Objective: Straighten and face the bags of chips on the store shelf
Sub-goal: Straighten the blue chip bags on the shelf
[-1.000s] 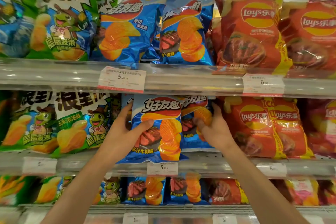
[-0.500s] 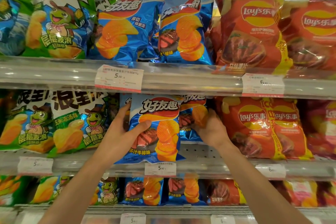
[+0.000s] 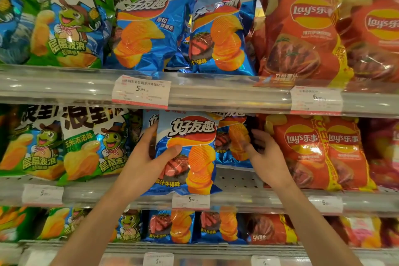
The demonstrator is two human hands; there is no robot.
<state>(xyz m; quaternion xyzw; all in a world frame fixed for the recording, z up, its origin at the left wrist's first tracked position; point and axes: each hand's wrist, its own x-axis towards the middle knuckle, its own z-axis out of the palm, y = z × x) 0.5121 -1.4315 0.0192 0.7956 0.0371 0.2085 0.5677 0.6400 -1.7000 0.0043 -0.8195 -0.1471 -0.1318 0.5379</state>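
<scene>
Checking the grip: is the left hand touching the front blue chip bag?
Touching. The head view shows the left hand holding the front blue bag, thumb across its face.

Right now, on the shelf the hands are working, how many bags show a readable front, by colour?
Green bags: 2
Blue bags: 2, the front one gripped by the left hand
Red bags: 2
Total: 6, leaving out bags mostly hidden or blurred.
</scene>
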